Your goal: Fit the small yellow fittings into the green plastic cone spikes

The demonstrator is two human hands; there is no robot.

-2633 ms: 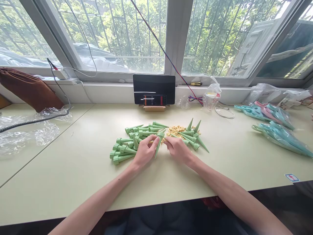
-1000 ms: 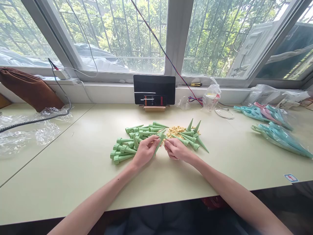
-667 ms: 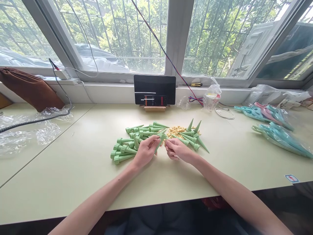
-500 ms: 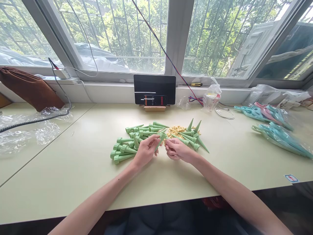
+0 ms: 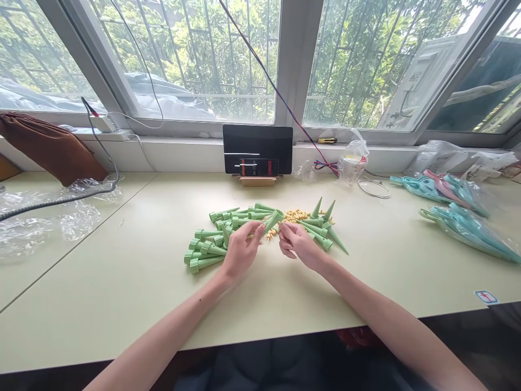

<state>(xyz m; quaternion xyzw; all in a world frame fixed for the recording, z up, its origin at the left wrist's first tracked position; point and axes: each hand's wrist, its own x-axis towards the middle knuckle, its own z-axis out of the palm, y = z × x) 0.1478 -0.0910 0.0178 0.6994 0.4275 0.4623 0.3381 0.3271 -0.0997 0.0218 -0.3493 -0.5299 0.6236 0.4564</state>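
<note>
My left hand is closed around a green plastic cone-shaped spike, whose wide end tilts up and to the right. Just beside that end is my right hand, with thumb and fingers pinched together; whatever they hold is too small to make out. Beyond both hands lies a pile of small yellow plastic pieces, a few of them strewn between the hands. Several more green spikes lie heaped to the left of my left hand. Other green spikes lie past my right hand, two with points upward.
A phone leans against a dark tablet at the back. Teal and pink plastic items in clear bags lie far right. On the left are a brown bag, a black cable and crumpled clear wrap.
The green spike in my left hand has swung so its wide end points up and right. My right hand has shifted slightly right and up, uncovering some yellow pieces.
</note>
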